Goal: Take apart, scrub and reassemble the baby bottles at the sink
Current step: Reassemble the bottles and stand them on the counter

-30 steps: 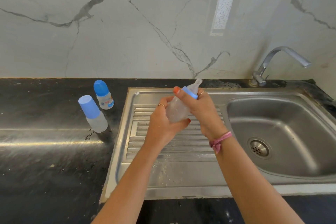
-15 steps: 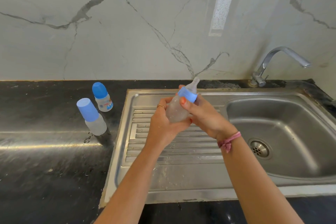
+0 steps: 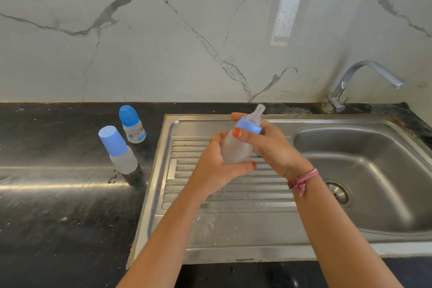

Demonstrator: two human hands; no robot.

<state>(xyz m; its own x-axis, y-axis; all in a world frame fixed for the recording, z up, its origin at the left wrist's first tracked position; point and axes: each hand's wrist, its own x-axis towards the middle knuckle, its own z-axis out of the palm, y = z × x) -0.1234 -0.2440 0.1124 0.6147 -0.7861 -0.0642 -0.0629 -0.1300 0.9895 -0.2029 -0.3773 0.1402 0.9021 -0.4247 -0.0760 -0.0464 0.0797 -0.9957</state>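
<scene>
Hands meet over the ribbed steel draining board (image 3: 224, 224): my left hand (image 3: 216, 168) wraps its fingers and thumb round the body of a small clear plastic baby bottle (image 3: 236, 148), while my right hand (image 3: 268, 145) curls round its blue screw collar (image 3: 249, 125), thumb on the near side, with the translucent teat (image 3: 257, 114) tilting up toward the far right. Left of the board, on the black stone counter (image 3: 58, 206), stand two more bottles well apart from my hands: a nearer clear one with a tall blue cap (image 3: 118, 149) and a farther printed one with a rounded blue cap (image 3: 132, 124). Steel sink basin (image 3: 374, 182) lies to the right, with the chrome tap (image 3: 357, 82) behind it.
</scene>
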